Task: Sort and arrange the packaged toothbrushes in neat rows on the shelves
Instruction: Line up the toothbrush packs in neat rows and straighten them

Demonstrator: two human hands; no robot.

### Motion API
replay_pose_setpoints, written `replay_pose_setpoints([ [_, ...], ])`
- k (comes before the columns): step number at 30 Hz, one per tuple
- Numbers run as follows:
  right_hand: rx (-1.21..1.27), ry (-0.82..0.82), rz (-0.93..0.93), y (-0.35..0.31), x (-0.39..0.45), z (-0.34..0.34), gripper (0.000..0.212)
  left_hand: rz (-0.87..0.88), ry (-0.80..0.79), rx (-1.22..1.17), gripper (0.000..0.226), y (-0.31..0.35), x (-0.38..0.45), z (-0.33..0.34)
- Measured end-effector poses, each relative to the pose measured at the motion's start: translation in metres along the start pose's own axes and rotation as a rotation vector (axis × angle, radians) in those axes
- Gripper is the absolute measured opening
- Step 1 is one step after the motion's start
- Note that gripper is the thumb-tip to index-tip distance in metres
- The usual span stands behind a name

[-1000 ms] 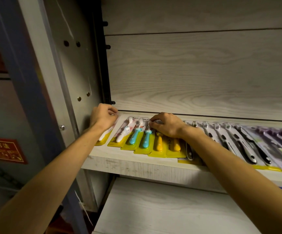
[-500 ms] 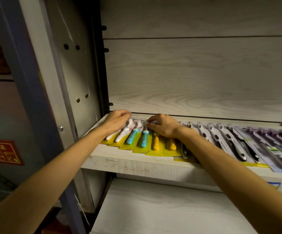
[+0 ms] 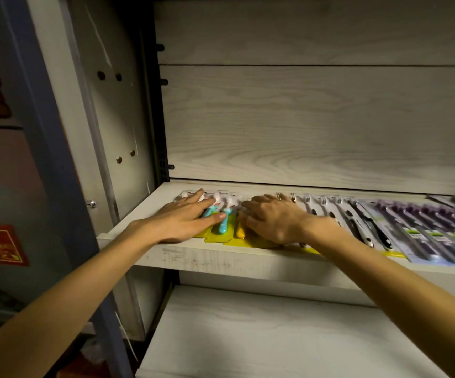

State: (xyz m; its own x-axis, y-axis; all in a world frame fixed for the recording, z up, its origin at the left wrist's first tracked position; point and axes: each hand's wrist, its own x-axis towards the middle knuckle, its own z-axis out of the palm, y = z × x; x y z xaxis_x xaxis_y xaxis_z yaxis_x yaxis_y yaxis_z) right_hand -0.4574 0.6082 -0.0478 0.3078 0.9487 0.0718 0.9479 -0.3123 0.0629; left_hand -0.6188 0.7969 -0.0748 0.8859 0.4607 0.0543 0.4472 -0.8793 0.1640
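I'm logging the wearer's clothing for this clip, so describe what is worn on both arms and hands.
Nothing is worn that shows. Both forearms are bare up to the frame edge, with no sleeve or cuff in view. The left hand and the right hand are gloveless, and no watch, bracelet or band shows on either wrist. I see no ring on the visible fingers, though the dim light and blur leave that less sure.

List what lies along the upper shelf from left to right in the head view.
Left hand flat on the yellow-backed toothbrush packs → right hand resting on more of them → white-and-black toothbrush packs → purple toothbrush packs, all on the shelf.
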Motion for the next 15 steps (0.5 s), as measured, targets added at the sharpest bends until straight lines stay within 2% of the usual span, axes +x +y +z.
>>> replay_pose_setpoints([
  [5,0.007,-0.003,-0.019,-0.015,-0.02,-0.001,0.064,-0.015,-0.013,0.031,0.088,0.007,-0.013,0.001],
  [13,0.044,0.049,-0.024,-0.019,-0.054,0.009,0.078,0.044,0.081,0.058,0.083,0.027,-0.042,0.003],
  [15,0.049,0.073,-0.034,-0.023,-0.054,0.015,0.075,0.021,0.077,0.071,0.08,0.032,-0.046,0.006],
])
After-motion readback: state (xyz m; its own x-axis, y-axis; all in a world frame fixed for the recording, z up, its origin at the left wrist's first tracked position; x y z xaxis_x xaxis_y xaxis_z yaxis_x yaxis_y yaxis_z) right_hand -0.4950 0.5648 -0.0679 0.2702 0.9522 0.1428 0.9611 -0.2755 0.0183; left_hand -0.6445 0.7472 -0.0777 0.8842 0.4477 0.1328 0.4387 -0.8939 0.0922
